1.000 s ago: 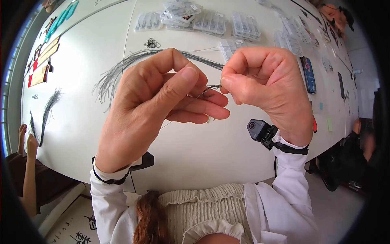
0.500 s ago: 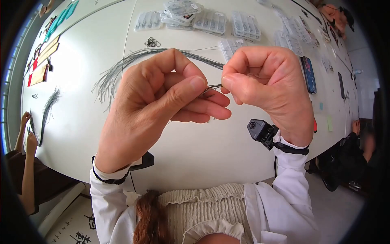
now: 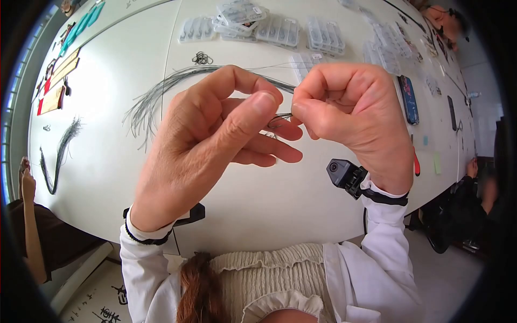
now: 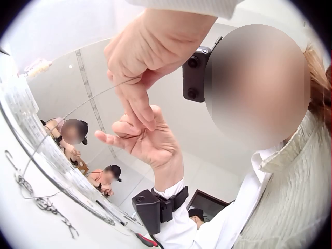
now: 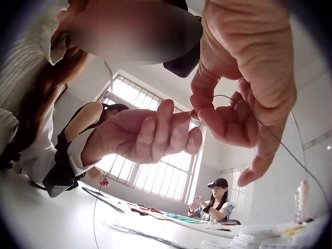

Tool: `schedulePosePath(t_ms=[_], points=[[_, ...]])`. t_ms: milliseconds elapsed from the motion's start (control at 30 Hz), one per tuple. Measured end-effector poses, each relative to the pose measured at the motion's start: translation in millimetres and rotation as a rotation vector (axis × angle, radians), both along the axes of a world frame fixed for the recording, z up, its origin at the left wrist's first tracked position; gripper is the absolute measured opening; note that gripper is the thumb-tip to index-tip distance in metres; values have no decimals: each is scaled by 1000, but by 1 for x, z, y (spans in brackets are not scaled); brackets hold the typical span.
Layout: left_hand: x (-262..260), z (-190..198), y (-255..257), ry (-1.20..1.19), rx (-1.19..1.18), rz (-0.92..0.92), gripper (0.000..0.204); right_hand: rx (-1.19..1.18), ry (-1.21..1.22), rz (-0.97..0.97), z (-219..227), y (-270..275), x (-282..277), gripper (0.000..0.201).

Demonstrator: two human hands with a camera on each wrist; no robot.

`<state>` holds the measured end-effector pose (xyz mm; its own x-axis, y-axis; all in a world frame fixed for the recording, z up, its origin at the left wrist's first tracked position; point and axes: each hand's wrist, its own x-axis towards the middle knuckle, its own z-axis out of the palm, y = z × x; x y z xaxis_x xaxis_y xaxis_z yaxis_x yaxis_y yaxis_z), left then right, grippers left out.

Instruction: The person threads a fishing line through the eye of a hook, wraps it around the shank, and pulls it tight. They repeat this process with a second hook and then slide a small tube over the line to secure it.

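Note:
Between my two hands sits a small dark fishing hook (image 3: 277, 117) with thin grey line about it. My right hand (image 3: 353, 110) pinches one end of it between thumb and curled index finger. My left hand (image 3: 207, 126) holds its thumb against the bent index finger, while its other fingers extend loosely under the hook. In the left wrist view a thin line (image 4: 78, 107) arcs from my left hand down toward the table. The right wrist view has a line (image 5: 95, 218) hanging below my left hand; the pinch itself is mostly hidden by fingers.
A long bundle of grey line (image 3: 148, 102) lies behind my hands, beside a small pile of dark hooks (image 3: 202, 57). Clear compartment boxes (image 3: 277, 31) are stacked farther back. To the right lie a phone (image 3: 409, 99) and a red-handled tool (image 3: 417, 163). Other people sit around the table.
My left hand has shifted slightly right, its thumb tip nearer to my right hand. My right hand has hardly moved. The person at the left edge has moved their hands.

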<state>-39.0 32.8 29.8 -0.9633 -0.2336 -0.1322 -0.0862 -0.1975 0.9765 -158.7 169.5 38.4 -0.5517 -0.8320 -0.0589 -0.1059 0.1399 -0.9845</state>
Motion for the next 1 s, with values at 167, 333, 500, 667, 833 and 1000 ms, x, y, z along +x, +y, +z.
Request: schedulePosePath(t_ms=[167,333,500,667,833,1000], points=[[-1,-9,-1,168,-205,38,13,26,-21,-14,3,-1,5,4],[2,-1,3,72,-242,110,10,41,67,-26,4,-2,9,4],[2,0,4,94,-210,147,7,69,87,-40,5,-2,11,5],[4,-4,4,164,-322,179,5,19,51,-5,5,1,9,9],[3,-5,0,202,-293,172,5,-56,-101,0,2,1,2,21],[4,-2,-1,197,-261,173,3,-48,38,56,5,3,-1,21]])
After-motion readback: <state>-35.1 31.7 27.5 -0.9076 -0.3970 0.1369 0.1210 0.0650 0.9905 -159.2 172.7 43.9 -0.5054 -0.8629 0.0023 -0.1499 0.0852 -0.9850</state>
